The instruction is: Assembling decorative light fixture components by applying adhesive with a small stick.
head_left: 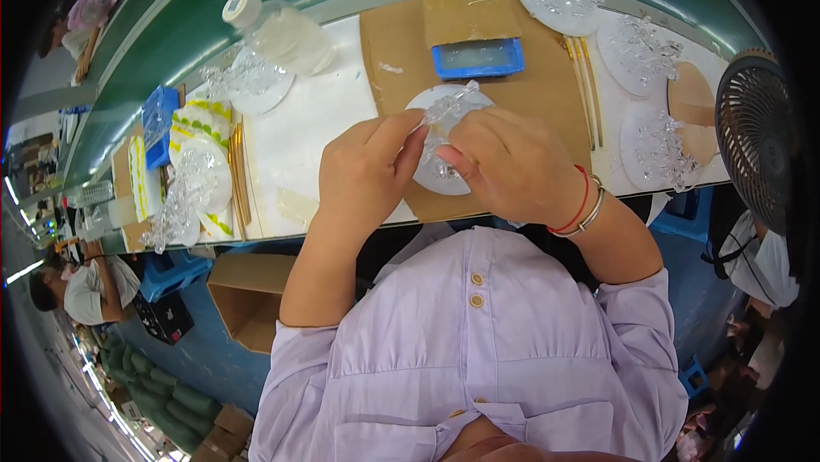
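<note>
Clear plastic piece (451, 105) is located between the two hands, above a white round disc (417, 102) near the middle of the bench's front edge. Left hand (371, 159) is closed in a pinch, thumb and forefinger meeting at the left side of the piece. Right hand (512, 154) is curled at the opposite side, fingers bent and thumb directed left; its own fingers cover the contact, so a firm grip cannot be confirmed. More clear material lies on the disc below the hands.

The disc rests on a brown cardboard sheet (389, 95), which reaches from the front edge toward the far edge of the bench (346, 112). Beyond the hands, on the same sheet, is a blue tray (480, 72), partly covered by a taped cardboard piece (465, 14). Gold-coloured sticks (591, 90) lie side by side to the right of the tray. Toward the right end, further white discs carry clear branching pieces (653, 48), and a black fan (756, 142) occupies that end. Toward the far left corner, a translucent bottle (295, 42) with a white cap lies tilted, near another loaded disc.
</note>
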Motion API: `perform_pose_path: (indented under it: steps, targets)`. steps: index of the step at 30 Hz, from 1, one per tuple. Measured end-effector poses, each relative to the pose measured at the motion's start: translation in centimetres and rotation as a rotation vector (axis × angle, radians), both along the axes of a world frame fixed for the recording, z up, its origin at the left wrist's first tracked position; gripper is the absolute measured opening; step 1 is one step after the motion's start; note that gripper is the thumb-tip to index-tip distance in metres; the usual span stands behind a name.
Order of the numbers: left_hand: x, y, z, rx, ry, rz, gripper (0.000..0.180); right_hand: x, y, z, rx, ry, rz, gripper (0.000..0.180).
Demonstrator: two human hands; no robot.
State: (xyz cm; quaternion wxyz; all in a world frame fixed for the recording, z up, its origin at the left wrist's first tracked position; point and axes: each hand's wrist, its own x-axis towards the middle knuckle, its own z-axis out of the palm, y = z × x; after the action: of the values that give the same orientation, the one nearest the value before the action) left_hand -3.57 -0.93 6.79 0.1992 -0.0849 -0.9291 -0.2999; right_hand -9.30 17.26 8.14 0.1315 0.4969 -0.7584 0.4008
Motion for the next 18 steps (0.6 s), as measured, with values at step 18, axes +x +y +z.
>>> perform_pose_path:
  steps: [18]
  targets:
    - [0.2, 0.8, -0.2, -0.061, 0.019, 0.028, 0.011, -0.8, 0.0, -0.3, -0.056, -0.075, -0.205, 0.017]
